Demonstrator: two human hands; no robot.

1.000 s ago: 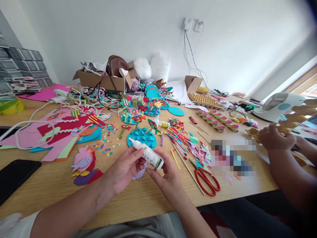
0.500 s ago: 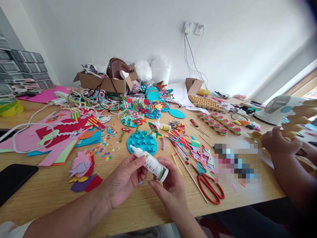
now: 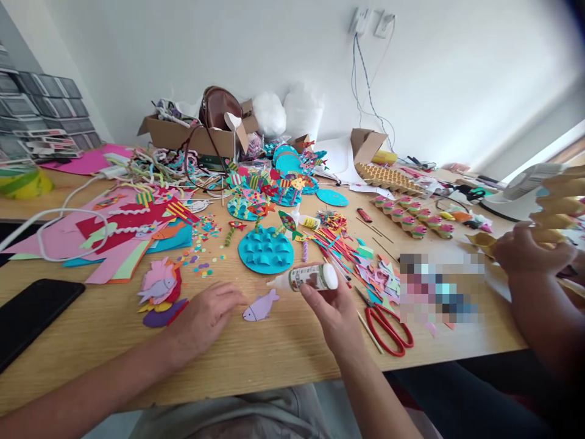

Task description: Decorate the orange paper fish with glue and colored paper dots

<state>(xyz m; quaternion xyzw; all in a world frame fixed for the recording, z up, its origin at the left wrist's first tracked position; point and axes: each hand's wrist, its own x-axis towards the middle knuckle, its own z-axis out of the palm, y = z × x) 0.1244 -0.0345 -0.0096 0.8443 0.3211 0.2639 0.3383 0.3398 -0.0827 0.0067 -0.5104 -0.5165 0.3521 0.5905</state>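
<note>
My right hand (image 3: 336, 314) is closed round a white glue bottle (image 3: 313, 277), which lies nearly level with its nozzle pointing left above the table. A flat purple paper fish (image 3: 261, 306) with a drawn eye and gill line lies below the nozzle. Just left of the fish, my left hand (image 3: 205, 317) rests low over the table, its fingers stretched toward the fish and holding nothing visible. Behind them stands a round blue egg-carton base (image 3: 265, 250) with paper fish on twisted stems.
Red-handled scissors (image 3: 388, 329) lie right of my right hand. Stacked paper fish (image 3: 159, 283) and a black phone (image 3: 39, 317) are at the left. Paper strips and scraps (image 3: 377, 274) spread behind the scissors. At far right, another person's hand (image 3: 532, 250) holds egg-carton pieces (image 3: 564, 201).
My left hand has let go of the glue bottle and moved down left to the table. My right hand now holds the bottle alone, farther right and up. The purple fish has come into sight.
</note>
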